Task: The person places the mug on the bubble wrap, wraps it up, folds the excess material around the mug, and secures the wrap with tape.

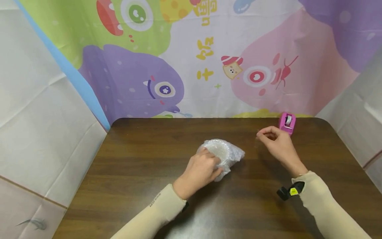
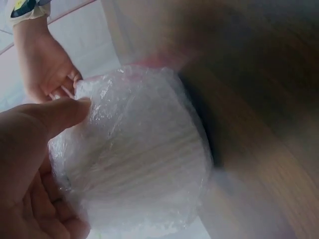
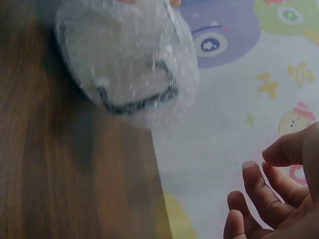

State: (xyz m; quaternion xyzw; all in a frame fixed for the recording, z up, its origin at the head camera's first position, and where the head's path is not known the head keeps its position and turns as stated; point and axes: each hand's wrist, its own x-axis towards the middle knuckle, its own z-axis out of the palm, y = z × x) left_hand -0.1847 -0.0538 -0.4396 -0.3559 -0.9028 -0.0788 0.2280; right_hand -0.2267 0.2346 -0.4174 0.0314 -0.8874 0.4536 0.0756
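A round object wrapped in clear bubble wrap (image 1: 235,154) sits near the middle of the wooden table; the wrap bunches to a point on its right side. My left hand (image 1: 199,168) grips the bundle from the near left, thumb on one side and fingers on the other. In the right wrist view a dark angled line shows through the bubble wrap (image 3: 119,59); what lies inside cannot be made out. Right of the bundle, my right hand (image 1: 280,146) is raised with thumb and forefinger pinched together on what looks like a small, barely visible piece of clear tape.
A pink tape dispenser (image 1: 287,122) stands at the table's back right, just behind my right hand. The brown wooden table (image 1: 143,159) ends against a cartoon-printed cloth (image 1: 203,96). Pale panels (image 1: 35,109) close in both sides.
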